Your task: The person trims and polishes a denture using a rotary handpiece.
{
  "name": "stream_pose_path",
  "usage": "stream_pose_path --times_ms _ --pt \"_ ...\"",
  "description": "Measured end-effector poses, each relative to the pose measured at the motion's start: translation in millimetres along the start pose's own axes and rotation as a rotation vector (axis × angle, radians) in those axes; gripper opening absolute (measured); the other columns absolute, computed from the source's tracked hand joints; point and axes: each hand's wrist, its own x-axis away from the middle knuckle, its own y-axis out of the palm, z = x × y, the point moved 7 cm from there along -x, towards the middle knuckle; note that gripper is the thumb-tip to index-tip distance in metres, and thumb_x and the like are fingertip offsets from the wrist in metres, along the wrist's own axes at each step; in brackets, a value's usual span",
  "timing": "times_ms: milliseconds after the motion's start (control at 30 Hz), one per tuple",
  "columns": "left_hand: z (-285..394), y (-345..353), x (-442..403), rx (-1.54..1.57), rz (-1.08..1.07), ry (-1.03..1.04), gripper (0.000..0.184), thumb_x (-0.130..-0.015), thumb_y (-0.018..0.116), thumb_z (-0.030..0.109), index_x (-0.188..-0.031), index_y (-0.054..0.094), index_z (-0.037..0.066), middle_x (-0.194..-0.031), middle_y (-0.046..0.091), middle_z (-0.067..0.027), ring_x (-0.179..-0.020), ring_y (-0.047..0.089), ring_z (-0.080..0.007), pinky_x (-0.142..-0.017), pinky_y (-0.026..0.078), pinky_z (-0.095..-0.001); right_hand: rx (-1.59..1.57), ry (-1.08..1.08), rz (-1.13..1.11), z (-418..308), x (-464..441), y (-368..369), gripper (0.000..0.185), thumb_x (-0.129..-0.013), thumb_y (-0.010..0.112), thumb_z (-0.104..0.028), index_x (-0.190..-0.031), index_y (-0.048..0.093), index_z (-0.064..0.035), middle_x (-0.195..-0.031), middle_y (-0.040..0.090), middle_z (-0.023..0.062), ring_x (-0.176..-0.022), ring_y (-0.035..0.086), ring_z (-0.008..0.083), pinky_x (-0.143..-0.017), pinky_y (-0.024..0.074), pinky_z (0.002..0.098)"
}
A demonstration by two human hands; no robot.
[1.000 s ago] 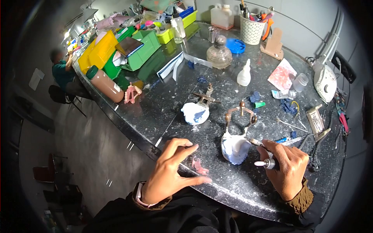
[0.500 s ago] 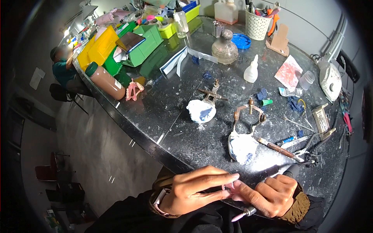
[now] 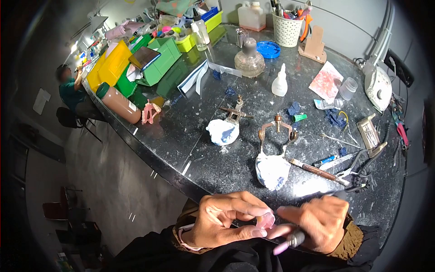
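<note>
Between the thumb and fingers of my left hand [image 3: 222, 221] is a small, shiny pink denture piece [image 3: 266, 221]. Close beside it, my right hand [image 3: 324, 224], partly blurred, grips a rotary handpiece [image 3: 297, 237] with a pink pointed bit [image 3: 281, 248] aimed down and left, apart from the denture piece. Most of the handpiece is hidden by the hand. Just beyond my hands lies a plaster cast on a metal articulator frame [image 3: 273, 171]. Another plaster cast [image 3: 223, 132] with a metal fitting lies farther left.
A wax knife [image 3: 317, 171] and other tools lie to the right. Farther back stand a glass burner [image 3: 249, 61], a white dropper bottle [image 3: 280, 84] and a tool basket [image 3: 287, 31]. A brown bottle [image 3: 118, 104] and green bin [image 3: 163, 61] are left. A person [image 3: 72, 90] sits far left.
The view has shifted slightly. My left hand has turned, bringing more of the pink denture piece into sight. My right fingers have lifted and blur, and the handpiece has moved slightly upward.
</note>
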Motion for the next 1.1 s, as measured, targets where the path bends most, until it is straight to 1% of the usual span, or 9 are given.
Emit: stream_pose_path --times_ms 100,267,500,667,800,900,933,1067,1100 --pt "2 2 1 -0.057 0.026 0.052 0.024 -0.070 0.069 -0.006 -0.093 0.062 -0.005 -0.095 0.059 -0.0183 -0.085 0.063 -0.0210 -0.076 0.056 -0.0288 0.120 0.132 -0.021 11 0 -4 0.050 -0.050 0.076 -0.053 -0.063 0.056 -0.0087 -0.049 0.046 -0.0024 -0.041 0.048 0.0139 -0.039 0.0327 0.0268" --pt "7 5 -1 -0.200 0.014 0.133 0.025 -0.068 0.072 -0.005 -0.091 0.063 -0.006 -0.087 0.061 -0.0171 -0.079 0.063 -0.0182 -0.071 0.055 -0.0261 0.222 0.095 -0.094 9 -2 -1 0.054 -0.053 0.071 -0.059 -0.058 0.049 -0.0102 -0.047 0.041 -0.0021 -0.040 0.047 0.0134 -0.038 0.0320 0.0260" --pt "9 11 -1 -0.353 -0.028 0.151 0.028 -0.066 0.073 -0.005 -0.093 0.064 -0.005 -0.081 0.062 -0.0137 -0.072 0.060 -0.0147 -0.062 0.048 -0.0225 0.233 0.115 -0.084 13 -5 -4 0.057 -0.053 0.069 -0.062 -0.058 0.047 -0.0096 -0.047 0.039 -0.0017 -0.037 0.045 0.0131 -0.038 0.0318 0.0254" --pt "9 11 -1 -0.394 -0.029 0.153 0.029 -0.066 0.072 -0.005 -0.094 0.065 -0.004 -0.080 0.061 -0.0130 -0.071 0.059 -0.0144 -0.060 0.046 -0.0219 0.215 0.020 -0.123 10 -4 -1 0.062 -0.051 0.069 -0.064 -0.051 0.037 -0.0109 -0.044 0.034 -0.0021 -0.036 0.043 0.0126 -0.037 0.0317 0.0254" --pt "7 12 -1 -0.377 -0.025 0.132 0.028 -0.067 0.072 -0.004 -0.094 0.065 -0.004 -0.079 0.061 -0.0125 -0.070 0.059 -0.0142 -0.060 0.045 -0.0217 0.188 0.079 -0.140 18 -4 -3 0.065 -0.052 0.069 -0.066 -0.048 0.034 -0.0108 -0.042 0.032 -0.0023 -0.035 0.042 0.0122 -0.037 0.0331 0.0247" --pt "7 13 -2 -0.385 -0.021 0.131 0.028 -0.067 0.072 -0.004 -0.094 0.065 -0.004 -0.078 0.061 -0.0123 -0.070 0.058 -0.0141 -0.060 0.045 -0.0216 0.212 0.085 -0.066 23 2 -2 0.059 -0.066 0.060 -0.064 -0.049 0.033 -0.0141 -0.044 0.027 -0.0046 -0.034 0.032 0.0086 -0.036 0.0224 0.0241" --pt "7 13 -3 -0.394 -0.020 0.134 0.028 -0.067 0.072 -0.004 -0.094 0.065 -0.004 -0.078 0.061 -0.0122 -0.070 0.058 -0.0141 -0.060 0.044 -0.0216 0.197 0.054 -0.041 21 3 0 0.060 -0.066 0.059 -0.065 -0.048 0.032 -0.0141 -0.044 0.027 -0.0045 -0.034 0.032 0.0087 -0.036 0.0222 0.0239" --pt "5 12 -2 -0.365 -0.028 0.119 0.028 -0.067 0.072 -0.005 -0.094 0.065 -0.004 -0.078 0.061 -0.0126 -0.071 0.058 -0.0141 -0.060 0.045 -0.0217 0.225 -0.007 -0.052 16 3 1 0.061 -0.066 0.059 -0.066 -0.048 0.032 -0.0138 -0.044 0.028 -0.0042 -0.034 0.031 0.0087 -0.036 0.0226 0.0236" --pt "6 12 -2 -0.358 -0.031 0.119 0.028 -0.067 0.071 -0.005 -0.094 0.065 -0.004 -0.078 0.061 -0.0127 -0.071 0.058 -0.0141 -0.060 0.045 -0.0217 0.219 0.028 -0.074 18 2 0 0.062 -0.060 0.062 -0.066 -0.049 0.034 -0.0128 -0.044 0.029 -0.0035 -0.034 0.034 0.0098 -0.037 0.0248 0.0242"
